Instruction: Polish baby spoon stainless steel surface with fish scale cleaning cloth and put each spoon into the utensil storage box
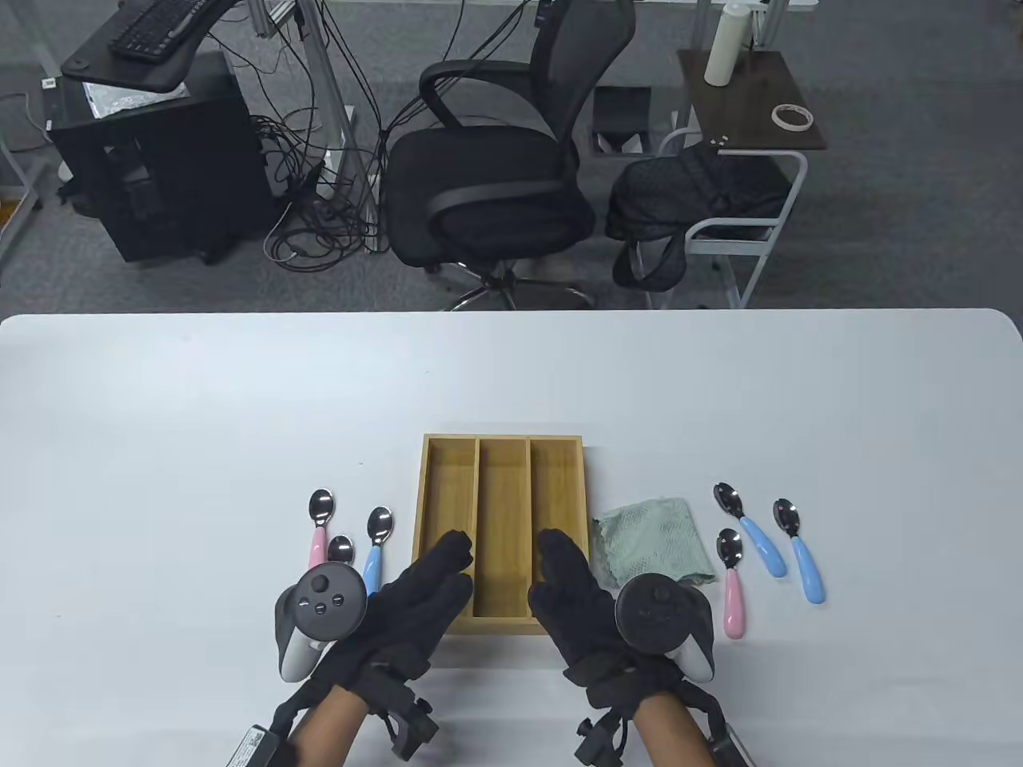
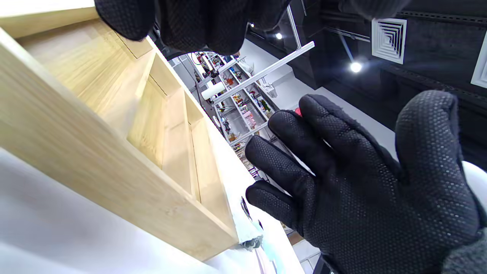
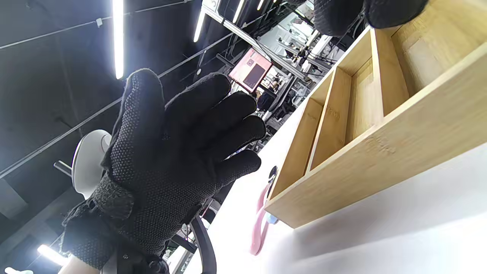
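A white desk [image 1: 240, 415] carries everything, with a three-slot wooden box [image 1: 502, 479] set at its middle near edge; all three slots are seen bare. Over the box's near end the left hand [image 1: 415, 595] and the right hand [image 1: 575, 595] are held side by side, apart, fingers straight and relaxed, nothing gripped in either. Just right of the box a green cloth [image 1: 651, 543] lies crumpled, its near edge partly hidden by the right hand's tracker. Three spoons [image 1: 767, 543] are laid right of the cloth and three more spoons [image 1: 344, 539] left of the box, none yet stored. The cloth is judged soft and limp, best gathered in a loose pinch. The spoons are judged light and stiff, with slippery steel bowls, so the coloured handle is probably the surer place to be held while the bowl is rubbed.
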Available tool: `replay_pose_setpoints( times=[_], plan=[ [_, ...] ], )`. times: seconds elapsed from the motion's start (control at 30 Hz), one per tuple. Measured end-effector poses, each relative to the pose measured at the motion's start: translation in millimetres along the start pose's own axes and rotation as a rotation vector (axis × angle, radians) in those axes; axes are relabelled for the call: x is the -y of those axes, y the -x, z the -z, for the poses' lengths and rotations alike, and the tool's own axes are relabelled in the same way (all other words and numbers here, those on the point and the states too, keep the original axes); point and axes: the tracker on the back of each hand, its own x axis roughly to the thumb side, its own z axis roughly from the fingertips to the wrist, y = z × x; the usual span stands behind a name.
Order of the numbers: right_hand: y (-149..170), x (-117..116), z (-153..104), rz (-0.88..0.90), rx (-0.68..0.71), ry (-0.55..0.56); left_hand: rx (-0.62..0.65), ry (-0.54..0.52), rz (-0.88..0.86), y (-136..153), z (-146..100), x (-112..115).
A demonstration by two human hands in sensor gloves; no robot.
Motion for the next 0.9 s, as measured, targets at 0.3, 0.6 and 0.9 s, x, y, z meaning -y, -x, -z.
replay_pose_setpoints(
  times=[0.3,0.6,0.9],
  plan=[
    [1.1,-0.7,1.7,0.006,-0.007,0.0,0.002,-0.015,-0.005,-0.1,0.9,-2.8],
    [2.0,0.5,3.0,-0.014,-0.018,0.003,-0.021,-0.222,0.026,2.7,-5.3,-50.0],
    [2.5,22.0,-1.4,0.005,0.001,0.093,-0.094,-0.24,-0.024,16.8,-6.7,-54.8]
  ],
)
